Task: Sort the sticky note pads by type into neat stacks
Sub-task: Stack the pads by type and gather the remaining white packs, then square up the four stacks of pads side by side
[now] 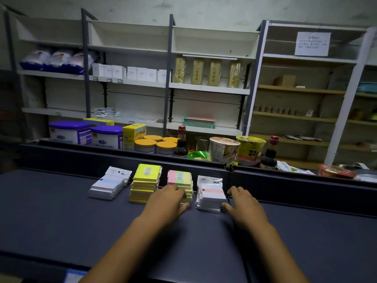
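Note:
Four stacks of sticky note pads stand in a row on the dark counter [61, 211]. From the left: white pads with a pale blue band [108, 185], plain yellow pads [145, 181], pink-and-green pads [180, 178], and white pads with an orange band [211, 194]. My left hand [168, 201] lies against the front left of the pink-and-green stack, fingers over its near edge and thumb at its base. My right hand [241, 203] sits at the right side of the orange-band stack, thumb touching its lower corner, fingers spread and holding nothing.
A raised dark ledge [285, 180] runs behind the stacks. Beyond it stand tins [106, 137], orange-lidded jars [155, 145], sauce bottles [181, 144], noodle cups [224, 149] and shelving [208, 88]. A blue-and-white item [74, 275] shows at the bottom edge.

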